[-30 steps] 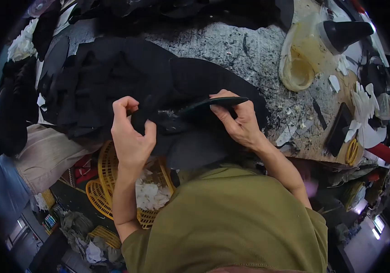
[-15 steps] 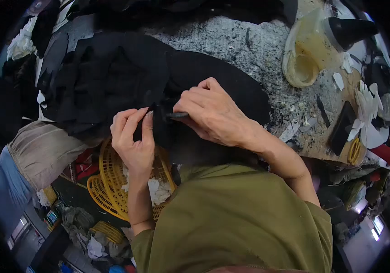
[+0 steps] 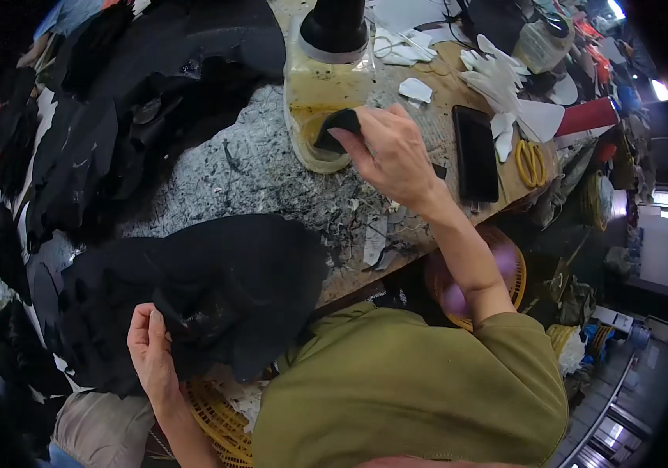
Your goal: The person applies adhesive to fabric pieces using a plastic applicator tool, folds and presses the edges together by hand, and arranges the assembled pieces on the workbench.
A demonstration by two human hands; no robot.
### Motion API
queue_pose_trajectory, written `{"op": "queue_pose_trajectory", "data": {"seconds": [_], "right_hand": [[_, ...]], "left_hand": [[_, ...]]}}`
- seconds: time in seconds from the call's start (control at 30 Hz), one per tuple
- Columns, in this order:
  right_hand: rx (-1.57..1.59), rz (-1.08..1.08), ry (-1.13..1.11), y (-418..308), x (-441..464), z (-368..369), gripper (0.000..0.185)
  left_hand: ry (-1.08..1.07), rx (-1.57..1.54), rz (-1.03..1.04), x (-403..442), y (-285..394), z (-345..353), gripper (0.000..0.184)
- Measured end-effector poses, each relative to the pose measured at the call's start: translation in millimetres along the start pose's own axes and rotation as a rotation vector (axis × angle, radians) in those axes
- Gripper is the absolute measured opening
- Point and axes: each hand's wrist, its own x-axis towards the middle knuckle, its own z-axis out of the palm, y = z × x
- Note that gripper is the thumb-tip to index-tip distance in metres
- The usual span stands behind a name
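Note:
Pinched between the thumb and fingers of my right hand (image 3: 396, 152) is a small dark, flexible flat piece (image 3: 340, 123). It is at the opening of a clear plastic glue bottle (image 3: 330, 84) with a black base or cap, lying on its side with yellowish residue inside. A layered sheet of black fabric (image 3: 252, 253) spreads over the near left of the bench, with a shiny wet-looking patch in the middle. At its near side, my left hand (image 3: 152, 355) has fingers and thumb closed together on the black fabric.
The stained bench top (image 3: 217, 183) carries scraps, a black phone (image 3: 475, 152), yellow-handled scissors (image 3: 530, 164) and white gloves (image 3: 498, 78). More black material (image 3: 77, 156) lies at the far left. Yellow baskets (image 3: 217, 421) stand below the edge; another person's clothed leg (image 3: 104, 421) is at lower left.
My right hand has moved from the fabric to the bottle's opening, carrying the dark piece. My left hand stays by the fabric. The view has swung to the right.

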Motion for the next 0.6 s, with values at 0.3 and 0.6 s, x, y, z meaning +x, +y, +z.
{"op": "queue_pose_trajectory", "data": {"seconds": [0.3, 0.6], "right_hand": [[0.608, 0.738, 0.355, -6.9, -49.2, 15.1, 0.021], [1.255, 0.403, -0.198, -141.5, -0.7, 48.4, 0.015]], "left_hand": [[-0.011, 0.127, -0.321, 4.8, 20.9, -17.8, 0.015], [-0.117, -0.083, -0.26, -12.3, 18.8, -14.4, 0.015]]}}
